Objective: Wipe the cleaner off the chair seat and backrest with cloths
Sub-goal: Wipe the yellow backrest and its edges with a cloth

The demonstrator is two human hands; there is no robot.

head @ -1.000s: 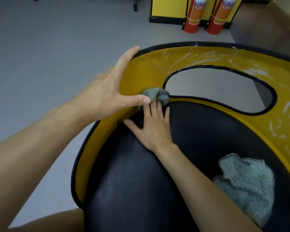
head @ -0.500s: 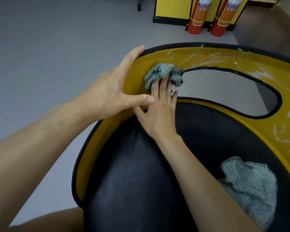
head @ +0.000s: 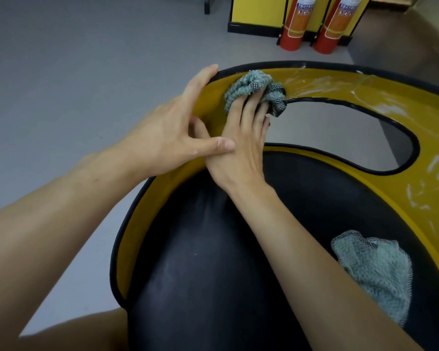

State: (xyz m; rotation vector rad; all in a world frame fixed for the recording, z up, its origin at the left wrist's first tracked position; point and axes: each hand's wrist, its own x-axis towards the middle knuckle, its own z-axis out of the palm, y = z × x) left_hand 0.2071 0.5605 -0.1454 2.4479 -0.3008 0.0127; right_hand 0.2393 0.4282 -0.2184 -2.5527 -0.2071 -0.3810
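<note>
The right hand (head: 241,148) is seen with fingers extended, pressing a bunched cloth (head: 251,89) flat against the yellow backrest (head: 208,105), just under its black top rim. Over the last second this cloth has been carried upward from the lower left corner of the cut-out (head: 340,133) to that rim. The left hand (head: 167,138) is spread wide and holds nothing; it is braced on the backrest's outer edge, its thumb laid across the back of the right hand. The strip just covered appears free of residue, though glare makes this uncertain. White cleaner streaks (head: 314,83) are noted along the top band and down the right side, so the backrest is judged only partly done. A second cloth (head: 375,269) lies loose on the black seat (head: 213,249).
</note>
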